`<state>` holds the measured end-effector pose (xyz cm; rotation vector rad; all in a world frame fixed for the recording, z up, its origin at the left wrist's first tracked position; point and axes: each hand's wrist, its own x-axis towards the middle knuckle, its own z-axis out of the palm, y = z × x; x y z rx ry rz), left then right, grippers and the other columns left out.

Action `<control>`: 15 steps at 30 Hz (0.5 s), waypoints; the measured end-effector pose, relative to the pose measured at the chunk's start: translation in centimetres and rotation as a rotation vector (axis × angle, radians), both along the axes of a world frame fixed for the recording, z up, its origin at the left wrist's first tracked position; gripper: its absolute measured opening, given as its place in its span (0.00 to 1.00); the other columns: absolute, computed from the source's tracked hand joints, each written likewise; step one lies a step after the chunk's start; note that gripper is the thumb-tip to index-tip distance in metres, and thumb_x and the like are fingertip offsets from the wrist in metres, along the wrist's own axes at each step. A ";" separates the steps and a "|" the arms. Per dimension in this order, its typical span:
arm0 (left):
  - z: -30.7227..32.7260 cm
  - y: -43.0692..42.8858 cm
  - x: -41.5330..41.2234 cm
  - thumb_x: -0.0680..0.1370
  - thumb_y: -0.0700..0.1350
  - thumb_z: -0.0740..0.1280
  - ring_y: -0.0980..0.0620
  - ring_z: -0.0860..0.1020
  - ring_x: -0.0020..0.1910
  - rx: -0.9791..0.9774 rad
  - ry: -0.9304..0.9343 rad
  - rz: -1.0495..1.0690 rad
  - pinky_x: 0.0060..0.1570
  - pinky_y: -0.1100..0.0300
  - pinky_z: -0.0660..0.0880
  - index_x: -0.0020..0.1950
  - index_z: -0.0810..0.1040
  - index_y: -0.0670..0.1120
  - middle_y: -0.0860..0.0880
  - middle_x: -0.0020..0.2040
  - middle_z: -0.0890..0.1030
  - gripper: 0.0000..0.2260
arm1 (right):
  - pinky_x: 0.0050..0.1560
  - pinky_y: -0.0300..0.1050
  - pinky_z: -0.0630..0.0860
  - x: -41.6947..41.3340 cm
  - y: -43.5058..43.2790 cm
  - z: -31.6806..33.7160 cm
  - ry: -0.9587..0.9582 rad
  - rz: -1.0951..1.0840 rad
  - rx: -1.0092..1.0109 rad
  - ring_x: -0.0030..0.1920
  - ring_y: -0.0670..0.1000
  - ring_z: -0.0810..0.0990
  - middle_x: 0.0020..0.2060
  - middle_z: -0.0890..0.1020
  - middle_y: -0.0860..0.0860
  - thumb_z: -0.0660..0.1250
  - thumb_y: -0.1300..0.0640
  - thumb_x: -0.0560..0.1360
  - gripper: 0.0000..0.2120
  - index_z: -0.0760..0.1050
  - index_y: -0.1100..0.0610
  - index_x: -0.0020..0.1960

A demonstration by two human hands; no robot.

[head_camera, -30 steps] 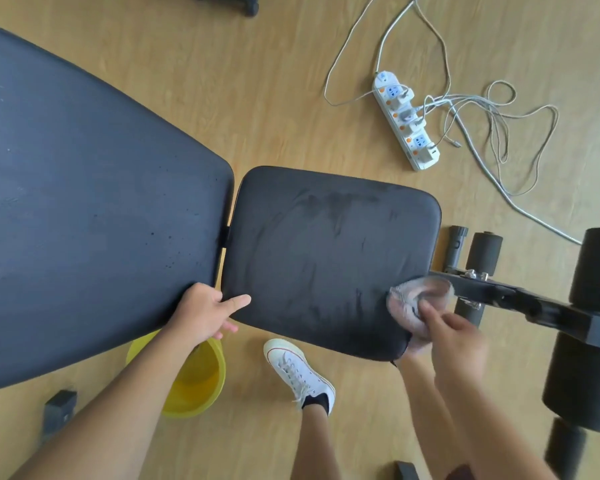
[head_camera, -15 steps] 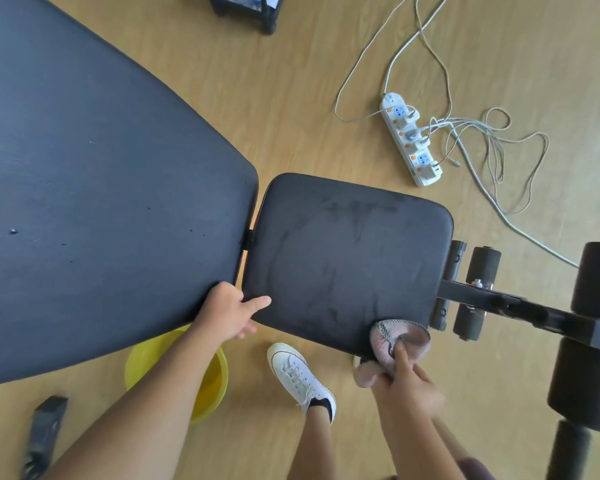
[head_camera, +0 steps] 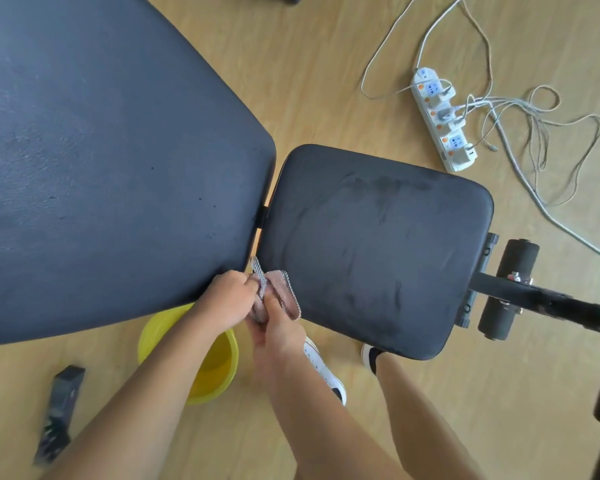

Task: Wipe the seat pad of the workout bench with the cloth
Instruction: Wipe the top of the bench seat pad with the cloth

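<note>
A person stands over a workout bench on a wooden floor, both bare arms reaching down. The left hand (head_camera: 231,299) curls its fingers round one end of a pinkish, mesh-edged cloth (head_camera: 278,289), and the right hand (head_camera: 278,329) grips the bunched lower part, so both hands hold it between them. Just beneath them a yellow basin (head_camera: 219,365) sits partly under the edge of the long back pad (head_camera: 101,168), beside a white shoe (head_camera: 321,367).

The cloth hangs at the near corner of the black seat pad (head_camera: 378,251), next to the narrow gap that parts it from the back pad. Whether it presses the vinyl cannot be told. Damp streaks show across the pad's far half, and the near strip looks duller.

The hands look to be regathering the cloth. It would serve best folded to a fresh, flat face, so that a whole palm can bear on it. Overlapping passes could then run from the hinge end toward the foam roller (head_camera: 510,289), taking in the rounded edges. The cloth wants to be wrung well. Beyond the pad, a white power strip (head_camera: 442,119) lies on the floor with tangled cables (head_camera: 534,133), so any drips should be kept to the near side.
</note>
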<state>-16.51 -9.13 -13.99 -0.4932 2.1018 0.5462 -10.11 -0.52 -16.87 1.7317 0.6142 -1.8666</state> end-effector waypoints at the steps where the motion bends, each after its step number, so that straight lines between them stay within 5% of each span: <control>1: -0.1 0.1 0.2 0.85 0.46 0.57 0.36 0.79 0.46 -0.005 0.024 0.001 0.43 0.49 0.71 0.40 0.78 0.37 0.36 0.43 0.82 0.20 | 0.47 0.43 0.84 0.2 1.7 0.9 -0.015 0.042 0.025 0.47 0.51 0.88 0.49 0.87 0.56 0.75 0.56 0.77 0.18 0.78 0.65 0.63; 4: -0.2 0.3 0.3 0.86 0.50 0.56 0.51 0.71 0.30 -0.048 0.052 0.013 0.32 0.55 0.63 0.30 0.67 0.45 0.46 0.31 0.73 0.24 | 0.62 0.45 0.77 3.6 7.6 1.7 -0.026 0.096 0.192 0.51 0.45 0.87 0.49 0.89 0.50 0.73 0.42 0.76 0.18 0.84 0.55 0.57; 7: -0.2 0.5 -0.1 0.86 0.49 0.58 0.50 0.70 0.30 -0.060 0.043 0.002 0.30 0.56 0.62 0.29 0.64 0.45 0.48 0.29 0.70 0.24 | 0.76 0.52 0.69 5.6 10.2 0.7 0.053 0.009 0.176 0.64 0.50 0.83 0.64 0.84 0.53 0.72 0.41 0.77 0.23 0.82 0.56 0.64; 10: -0.8 -0.1 -0.4 0.85 0.47 0.60 0.47 0.72 0.31 -0.015 0.010 0.043 0.30 0.58 0.63 0.29 0.65 0.44 0.46 0.30 0.73 0.24 | 0.77 0.50 0.66 4.1 8.0 0.0 0.076 -0.052 0.072 0.68 0.50 0.80 0.66 0.82 0.53 0.78 0.40 0.70 0.33 0.79 0.58 0.68; 13: -0.8 -0.2 -0.8 0.86 0.43 0.58 0.41 0.72 0.40 0.022 -0.030 0.048 0.39 0.55 0.65 0.44 0.80 0.33 0.47 0.30 0.69 0.18 | 0.70 0.48 0.74 1.8 4.0 0.4 0.113 -0.148 0.026 0.64 0.50 0.83 0.62 0.85 0.53 0.76 0.45 0.73 0.27 0.78 0.61 0.65; 15: -0.6 -0.3 -1.0 0.86 0.41 0.58 0.37 0.75 0.43 0.063 -0.018 0.004 0.40 0.56 0.65 0.55 0.80 0.30 0.49 0.30 0.67 0.16 | 0.70 0.52 0.76 1.7 3.2 0.5 0.166 -0.094 0.024 0.63 0.52 0.83 0.62 0.84 0.57 0.73 0.50 0.78 0.23 0.77 0.65 0.64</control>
